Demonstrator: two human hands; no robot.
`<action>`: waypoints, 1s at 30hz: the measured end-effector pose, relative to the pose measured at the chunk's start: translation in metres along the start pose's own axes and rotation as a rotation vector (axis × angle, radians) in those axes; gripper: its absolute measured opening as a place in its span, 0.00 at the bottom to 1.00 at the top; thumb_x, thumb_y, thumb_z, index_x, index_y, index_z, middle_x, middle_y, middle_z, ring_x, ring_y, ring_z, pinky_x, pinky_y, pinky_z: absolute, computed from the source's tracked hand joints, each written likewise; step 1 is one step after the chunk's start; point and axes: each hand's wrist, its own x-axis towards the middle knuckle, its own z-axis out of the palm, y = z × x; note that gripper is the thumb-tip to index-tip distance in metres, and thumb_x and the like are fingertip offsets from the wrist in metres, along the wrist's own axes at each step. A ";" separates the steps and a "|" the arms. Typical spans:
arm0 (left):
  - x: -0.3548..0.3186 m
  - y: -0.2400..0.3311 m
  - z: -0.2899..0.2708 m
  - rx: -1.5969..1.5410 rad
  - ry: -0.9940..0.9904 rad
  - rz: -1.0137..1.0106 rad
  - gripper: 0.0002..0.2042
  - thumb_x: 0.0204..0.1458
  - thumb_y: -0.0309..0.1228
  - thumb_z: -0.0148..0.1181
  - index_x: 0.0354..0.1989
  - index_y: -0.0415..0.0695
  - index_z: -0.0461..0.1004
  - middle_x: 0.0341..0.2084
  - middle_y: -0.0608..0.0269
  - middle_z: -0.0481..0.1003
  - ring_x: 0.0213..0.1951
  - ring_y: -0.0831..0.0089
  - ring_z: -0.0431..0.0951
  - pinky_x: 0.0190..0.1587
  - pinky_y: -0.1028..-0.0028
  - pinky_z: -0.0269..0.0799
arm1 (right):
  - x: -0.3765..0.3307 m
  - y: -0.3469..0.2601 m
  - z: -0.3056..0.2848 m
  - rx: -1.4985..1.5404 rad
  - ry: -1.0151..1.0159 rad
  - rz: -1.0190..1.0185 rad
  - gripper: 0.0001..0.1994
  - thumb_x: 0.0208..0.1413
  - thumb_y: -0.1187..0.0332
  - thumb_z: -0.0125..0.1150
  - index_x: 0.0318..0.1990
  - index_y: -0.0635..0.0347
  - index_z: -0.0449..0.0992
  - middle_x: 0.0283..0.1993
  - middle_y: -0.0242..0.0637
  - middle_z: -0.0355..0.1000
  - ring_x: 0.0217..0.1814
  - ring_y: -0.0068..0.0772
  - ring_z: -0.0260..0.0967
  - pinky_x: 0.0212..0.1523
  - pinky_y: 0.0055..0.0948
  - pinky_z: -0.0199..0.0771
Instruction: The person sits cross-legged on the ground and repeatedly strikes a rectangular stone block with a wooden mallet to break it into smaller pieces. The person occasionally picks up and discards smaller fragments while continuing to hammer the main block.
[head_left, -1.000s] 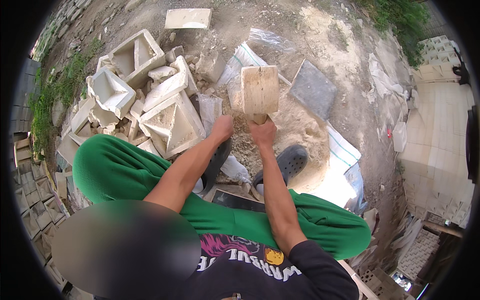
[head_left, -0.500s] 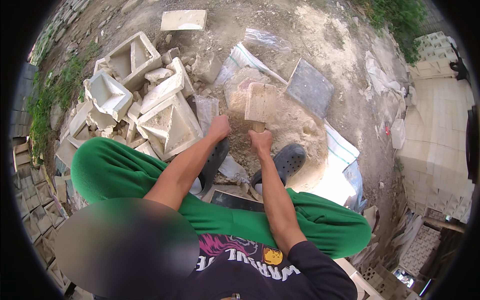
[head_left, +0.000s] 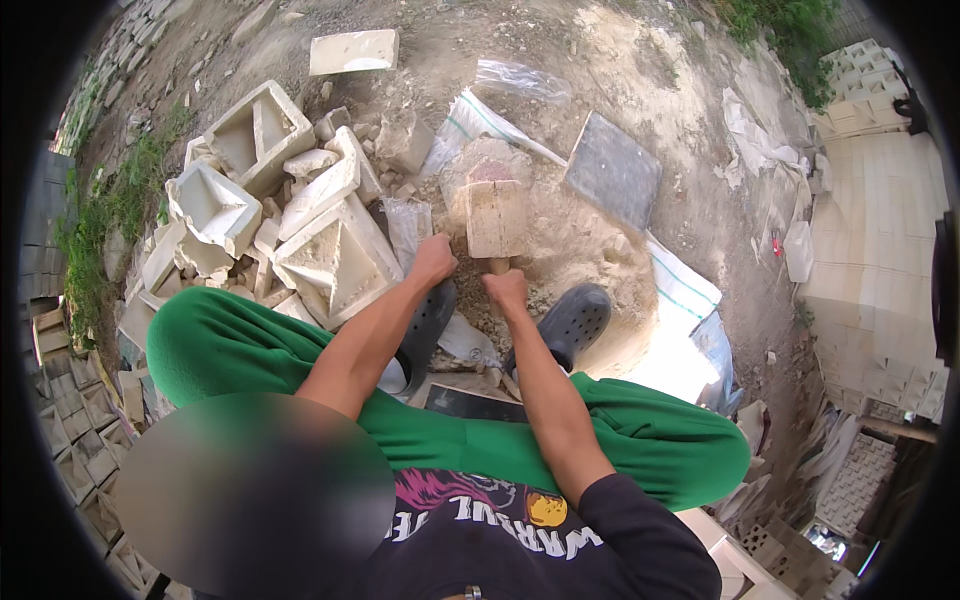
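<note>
left hand (head_left: pixel 433 261): reaching forward, arm extended, fingers curling into a loose fist | right hand (head_left: pixel 507 290): arm extended forward, fingers closing tight in a grip | hands sitting close, side by side

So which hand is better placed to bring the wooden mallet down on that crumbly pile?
Probably the right hand: it grips the handle of the wooden mallet, whose head sits over the rubble pile. The left hand is a fist beside it, off the handle.
</note>
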 end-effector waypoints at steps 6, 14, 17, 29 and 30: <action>0.003 0.015 -0.009 -0.176 -0.008 -0.127 0.12 0.37 0.32 0.68 0.31 0.39 0.80 0.30 0.47 0.80 0.34 0.56 0.81 0.40 0.62 0.76 | 0.012 0.019 -0.011 0.178 0.088 -0.043 0.15 0.37 0.59 0.65 0.22 0.66 0.80 0.18 0.43 0.75 0.23 0.38 0.77 0.29 0.36 0.75; 0.036 0.045 -0.038 -0.662 0.005 0.008 0.20 0.48 0.27 0.66 0.49 0.33 0.72 0.46 0.49 0.75 0.35 0.69 0.80 0.36 0.73 0.80 | -0.005 -0.029 -0.089 0.407 0.057 0.018 0.16 0.37 0.60 0.65 0.24 0.68 0.79 0.20 0.47 0.75 0.26 0.44 0.77 0.33 0.39 0.75; 0.035 0.023 -0.026 -0.704 0.064 -0.121 0.20 0.44 0.32 0.67 0.46 0.38 0.75 0.36 0.55 0.80 0.34 0.66 0.81 0.39 0.69 0.77 | -0.011 -0.047 -0.110 0.329 0.137 -0.067 0.16 0.39 0.62 0.64 0.29 0.70 0.78 0.23 0.49 0.76 0.28 0.47 0.77 0.33 0.40 0.74; 0.001 -0.014 -0.014 -0.145 0.054 -0.077 0.16 0.43 0.30 0.62 0.43 0.43 0.77 0.34 0.56 0.80 0.39 0.60 0.80 0.44 0.64 0.75 | -0.010 -0.026 -0.028 0.126 0.131 -0.174 0.21 0.37 0.60 0.65 0.34 0.72 0.79 0.35 0.59 0.77 0.42 0.57 0.77 0.43 0.43 0.76; 0.000 -0.013 -0.013 -0.136 0.064 -0.064 0.16 0.44 0.30 0.62 0.43 0.43 0.77 0.34 0.56 0.80 0.39 0.59 0.80 0.45 0.64 0.75 | -0.006 -0.015 -0.018 -0.022 0.046 -0.059 0.21 0.36 0.60 0.64 0.32 0.73 0.79 0.34 0.58 0.78 0.41 0.56 0.77 0.42 0.42 0.76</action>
